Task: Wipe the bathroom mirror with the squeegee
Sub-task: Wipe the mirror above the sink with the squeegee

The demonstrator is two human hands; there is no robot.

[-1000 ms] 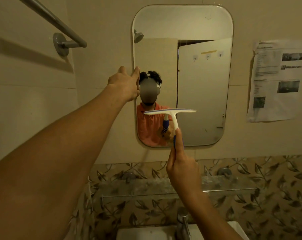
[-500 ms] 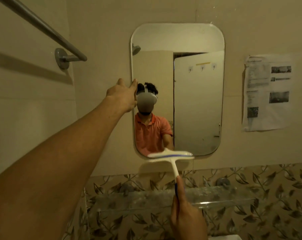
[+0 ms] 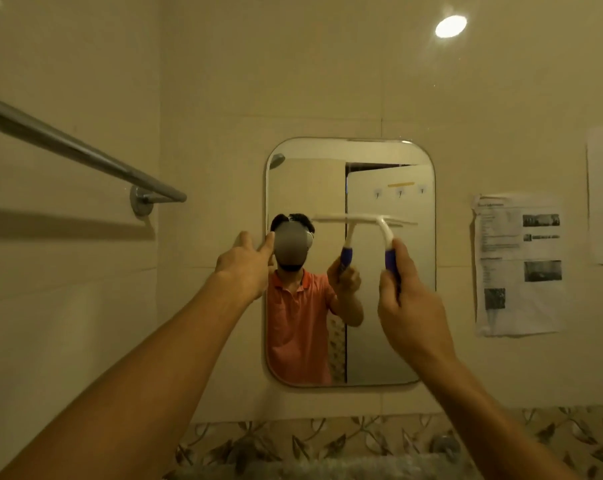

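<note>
The squeegee, likely light and stiff, presses its blade on the mirror above centre. The right hand clamps its fingers round the purple handle, the sensible hold. The left hand touches the mirror's 9 o'clock edge with straight fingers.

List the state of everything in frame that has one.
mirror: fixed upright on the wall, blade on its upper half.
squeegee: held by its blue handle, blade level against the glass.
right hand: grips the squeegee handle.
left hand: rests against the mirror's left edge.
ceiling light: on.
towel bar: fixed to the left wall.
paper notice: stuck to the wall right of the mirror, wrinkled.
</note>
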